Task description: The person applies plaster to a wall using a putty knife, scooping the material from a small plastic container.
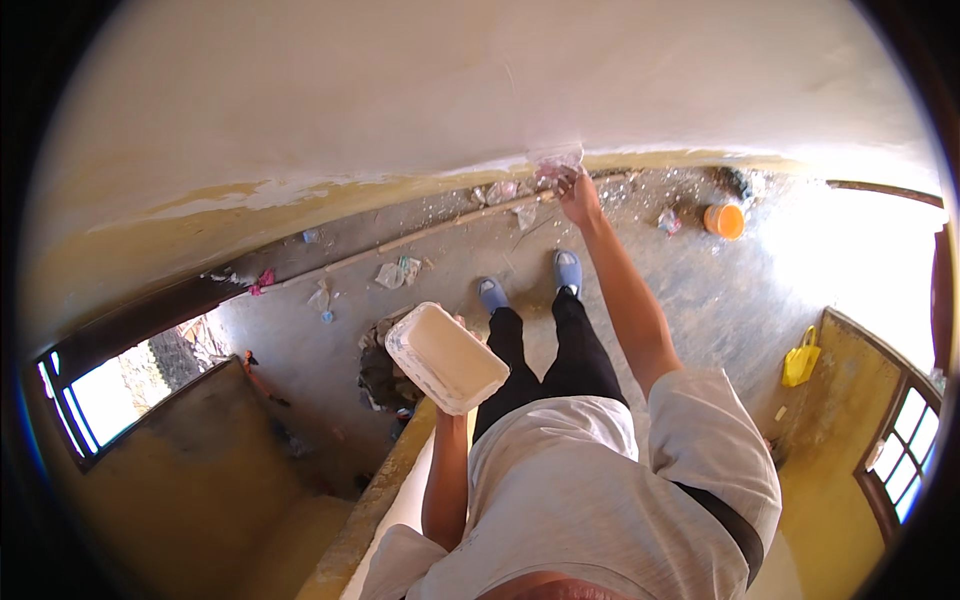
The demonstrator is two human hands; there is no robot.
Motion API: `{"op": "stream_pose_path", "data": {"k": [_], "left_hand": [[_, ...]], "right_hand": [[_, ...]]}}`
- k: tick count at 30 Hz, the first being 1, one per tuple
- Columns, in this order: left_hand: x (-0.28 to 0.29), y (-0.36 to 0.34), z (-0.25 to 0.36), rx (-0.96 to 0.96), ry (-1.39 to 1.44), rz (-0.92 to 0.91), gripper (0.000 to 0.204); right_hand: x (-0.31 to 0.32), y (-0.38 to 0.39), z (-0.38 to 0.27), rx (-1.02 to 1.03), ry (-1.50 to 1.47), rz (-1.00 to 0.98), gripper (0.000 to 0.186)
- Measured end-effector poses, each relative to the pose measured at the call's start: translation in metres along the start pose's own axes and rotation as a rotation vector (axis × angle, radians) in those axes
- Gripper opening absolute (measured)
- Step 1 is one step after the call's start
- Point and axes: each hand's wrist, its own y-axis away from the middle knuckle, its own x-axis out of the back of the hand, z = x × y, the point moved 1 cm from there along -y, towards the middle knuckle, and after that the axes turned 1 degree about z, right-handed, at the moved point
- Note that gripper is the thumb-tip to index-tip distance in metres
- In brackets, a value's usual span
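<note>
A room with ochre-yellow walls bends around the view, a window opening [95,400] lying at its left edge. Right of that, the left hand [451,422] holds up a white rectangular tub [438,362] of pale paste, its fingers mostly hidden behind it, so how far they curl I cannot tell; a tilt of that wrist could spill paste over the near rim. A long pole [440,232] lies along the floor's wall-side edge, ahead of the blue shoes [568,272], and could trip a sideways step. The right hand [577,195] has thumb and fingers closed on a flat spreader [558,158] against the low edge of the wall [400,90], smooth and whitish above, patchy yellow below; uneven pressure could leave ridges. Further right are an orange bucket [724,222], a yellow bag [800,362] and a barred window [905,440].
</note>
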Motion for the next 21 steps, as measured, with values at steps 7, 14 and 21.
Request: {"op": "stream_pose_path", "data": {"k": [7,14,21], "left_hand": [[-0.041,-0.015,-0.025,-0.077,-0.073,-0.073,0.055],[-0.024,-0.047,-0.011,-0.247,-0.229,-0.187,0.061],[-0.008,-0.036,-0.001,-0.245,-0.128,-0.199,0.060]], "right_hand": [[-0.165,0.153,-0.113,0.094,-0.045,-0.186,0.043],[-0.266,0.258,-0.225,0.200,-0.296,-0.324,0.017],[-0.197,0.292,-0.196,0.445,-0.179,-0.479,0.018]]}}
